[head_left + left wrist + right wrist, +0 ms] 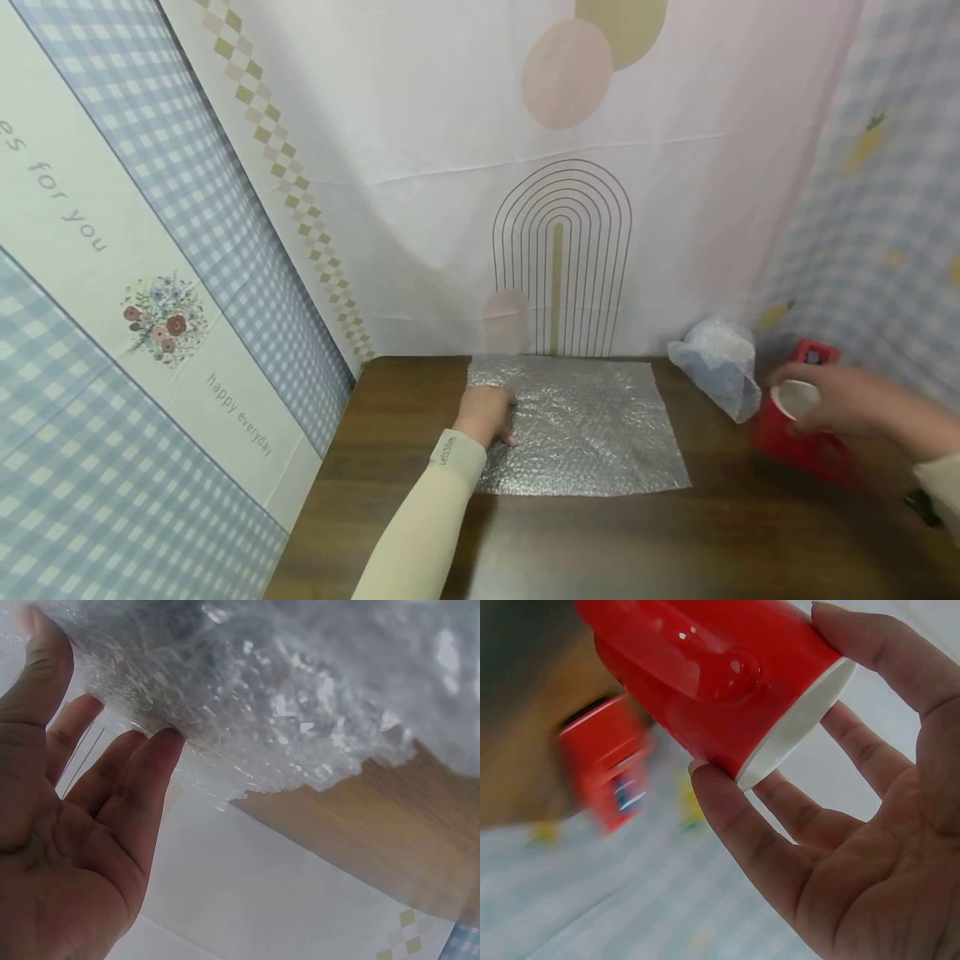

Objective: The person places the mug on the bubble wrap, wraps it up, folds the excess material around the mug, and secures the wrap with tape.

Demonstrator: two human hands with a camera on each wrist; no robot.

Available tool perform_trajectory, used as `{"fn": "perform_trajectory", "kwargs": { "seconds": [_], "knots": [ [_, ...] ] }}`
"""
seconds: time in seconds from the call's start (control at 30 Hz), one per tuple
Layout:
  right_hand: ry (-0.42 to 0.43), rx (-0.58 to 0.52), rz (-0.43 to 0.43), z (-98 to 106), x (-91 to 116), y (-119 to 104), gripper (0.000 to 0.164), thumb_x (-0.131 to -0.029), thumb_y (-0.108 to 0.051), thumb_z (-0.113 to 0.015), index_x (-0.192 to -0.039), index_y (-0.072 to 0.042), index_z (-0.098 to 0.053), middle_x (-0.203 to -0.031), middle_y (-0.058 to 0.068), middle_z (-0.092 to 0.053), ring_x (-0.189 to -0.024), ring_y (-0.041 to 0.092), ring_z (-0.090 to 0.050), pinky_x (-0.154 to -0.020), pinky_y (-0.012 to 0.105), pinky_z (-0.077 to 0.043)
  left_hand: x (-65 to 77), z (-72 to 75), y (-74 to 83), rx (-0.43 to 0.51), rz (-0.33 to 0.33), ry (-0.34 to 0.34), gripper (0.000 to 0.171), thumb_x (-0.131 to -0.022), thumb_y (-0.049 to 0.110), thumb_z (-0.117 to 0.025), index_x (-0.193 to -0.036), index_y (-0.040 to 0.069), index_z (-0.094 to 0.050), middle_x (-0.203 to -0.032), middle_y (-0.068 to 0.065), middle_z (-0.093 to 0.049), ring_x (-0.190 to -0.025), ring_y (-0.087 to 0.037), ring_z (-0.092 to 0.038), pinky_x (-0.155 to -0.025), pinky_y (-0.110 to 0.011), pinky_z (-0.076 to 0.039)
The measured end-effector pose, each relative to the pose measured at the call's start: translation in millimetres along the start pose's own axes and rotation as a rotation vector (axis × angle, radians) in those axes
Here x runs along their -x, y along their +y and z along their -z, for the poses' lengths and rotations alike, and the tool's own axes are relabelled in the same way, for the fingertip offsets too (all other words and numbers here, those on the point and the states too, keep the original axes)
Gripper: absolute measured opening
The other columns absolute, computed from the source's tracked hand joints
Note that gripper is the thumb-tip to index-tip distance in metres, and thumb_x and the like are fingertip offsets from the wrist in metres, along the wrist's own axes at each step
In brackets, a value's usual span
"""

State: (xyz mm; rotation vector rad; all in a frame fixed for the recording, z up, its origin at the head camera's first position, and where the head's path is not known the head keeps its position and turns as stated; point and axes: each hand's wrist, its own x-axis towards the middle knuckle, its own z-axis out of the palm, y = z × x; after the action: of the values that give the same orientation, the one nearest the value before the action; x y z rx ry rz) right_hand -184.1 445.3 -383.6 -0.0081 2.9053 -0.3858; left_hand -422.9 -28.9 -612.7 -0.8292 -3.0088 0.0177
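Note:
A red mug (776, 435) with a white inside hangs from my right hand (843, 402), which grips it by the rim at the right of the table. In the right wrist view, thumb and fingers spread round the rim of the mug (705, 682), and its handle faces the camera. My left hand (483, 414) rests at the left side of a flat, clear sheet of bubble wrap (592, 433). The left wrist view has its fingertips (166, 742) touching the bubble wrap (300, 712), with the fingers loosely bent.
A bundle wrapped in translucent white plastic (716, 358) stands at the back right of the brown table (397, 433). Beside it, behind the mug, is a red object (816, 352) with a dark window. Patterned cloths (420, 200) hang round the back and sides.

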Motion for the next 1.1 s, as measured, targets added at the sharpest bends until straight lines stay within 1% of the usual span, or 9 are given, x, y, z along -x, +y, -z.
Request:
{"fn": "perform_trajectory", "kwargs": {
  "seconds": [0.07,0.2,0.33,0.47,0.57,0.63,0.8,0.97,1.1],
  "knots": [
    [0.018,-0.02,0.072,2.8,-16.2,-26.5,0.074,-0.084,-0.022,-0.093,-0.146,0.003,-0.062,-0.101,0.015,-0.071,-0.082,0.025,-0.06,-0.067,0.037,-0.051,-1.2,-0.6,-0.8,-0.013,-0.003,-0.003,0.098,-0.049,0.07,-0.101,-0.139,0.038,-0.08,-0.134,0.004,-0.085,-0.124,-0.027,-0.08,-0.107,-0.051,-0.066],
    [0.024,-0.046,0.146,-0.3,-52.1,-78.4,0.074,-0.083,-0.023,-0.095,-0.147,-0.001,-0.065,-0.115,0.023,-0.075,-0.091,0.03,-0.066,-0.07,0.04,-0.056,-5.8,-5.7,-2.1,-0.003,-0.01,-0.006,0.098,-0.049,0.071,-0.101,-0.139,0.038,-0.08,-0.133,0.003,-0.086,-0.124,-0.028,-0.08,-0.107,-0.051,-0.066],
    [0.032,-0.07,0.213,-9.3,-85.2,-123.1,0.07,-0.078,-0.016,-0.095,-0.142,-0.001,-0.069,-0.118,0.024,-0.078,-0.099,0.034,-0.072,-0.077,0.046,-0.062,-9.6,-8.2,-2.7,0.003,-0.013,0.001,0.099,-0.049,0.071,-0.102,-0.14,0.038,-0.079,-0.133,0.003,-0.086,-0.124,-0.029,-0.08,-0.108,-0.051,-0.065],
    [0.016,-0.087,0.244,-22.5,-111.3,-159.1,0.071,-0.075,-0.011,-0.095,-0.141,-0.002,-0.071,-0.12,0.023,-0.08,-0.106,0.037,-0.074,-0.085,0.051,-0.065,-8.2,-6.1,-1.5,0.005,-0.001,-0.002,0.1,-0.049,0.071,-0.102,-0.14,0.038,-0.079,-0.132,0.003,-0.086,-0.123,-0.028,-0.08,-0.11,-0.051,-0.064],
    [-0.003,-0.045,0.246,-36.9,-128.2,-182.7,0.072,-0.076,-0.012,-0.096,-0.144,-0.005,-0.072,-0.129,0.025,-0.079,-0.113,0.04,-0.074,-0.091,0.054,-0.066,-4.7,-4.5,1.2,0.005,0.008,-0.016,0.099,-0.049,0.07,-0.102,-0.14,0.037,-0.079,-0.13,0.002,-0.086,-0.122,-0.028,-0.08,-0.11,-0.051,-0.064],
    [-0.008,-0.018,0.257,-47.1,-138.1,-195.7,0.071,-0.077,-0.01,-0.096,-0.144,-0.007,-0.073,-0.132,0.025,-0.078,-0.115,0.04,-0.074,-0.093,0.055,-0.066,-3.6,-4.9,2.5,-0.004,0.005,-0.021,0.099,-0.049,0.072,-0.102,-0.14,0.038,-0.08,-0.13,0.002,-0.086,-0.121,-0.028,-0.081,-0.11,-0.05,-0.064],
    [-0.02,-0.028,0.275,-68.3,-155.0,-217.3,0.067,-0.08,-0.003,-0.094,-0.144,-0.008,-0.075,-0.141,0.025,-0.077,-0.125,0.041,-0.073,-0.1,0.057,-0.067,-5.9,-9.6,3.2,0.004,0.003,-0.017,0.098,-0.048,0.071,-0.104,-0.138,0.039,-0.08,-0.13,0.002,-0.086,-0.121,-0.028,-0.08,-0.106,-0.049,-0.065],
    [-0.019,-0.035,0.292,-76.7,-165.0,-230.1,0.066,-0.08,0.003,-0.092,-0.143,-0.008,-0.076,-0.147,0.023,-0.076,-0.134,0.044,-0.072,-0.109,0.061,-0.064,-5.6,-8.8,2.8,0.006,0.016,-0.004,0.097,-0.047,0.07,-0.105,-0.135,0.04,-0.081,-0.128,0.003,-0.087,-0.118,-0.026,-0.081,-0.102,-0.048,-0.067],
    [-0.017,-0.032,0.292,-77.3,-169.3,-236.8,0.067,-0.08,0.005,-0.092,-0.143,-0.009,-0.076,-0.146,0.022,-0.076,-0.134,0.045,-0.071,-0.109,0.062,-0.064,-4.7,-3.1,-1.2,0.0,0.016,-0.004,0.096,-0.047,0.069,-0.105,-0.136,0.04,-0.081,-0.128,0.003,-0.086,-0.117,-0.026,-0.081,-0.1,-0.049,-0.067]
  ]
}}
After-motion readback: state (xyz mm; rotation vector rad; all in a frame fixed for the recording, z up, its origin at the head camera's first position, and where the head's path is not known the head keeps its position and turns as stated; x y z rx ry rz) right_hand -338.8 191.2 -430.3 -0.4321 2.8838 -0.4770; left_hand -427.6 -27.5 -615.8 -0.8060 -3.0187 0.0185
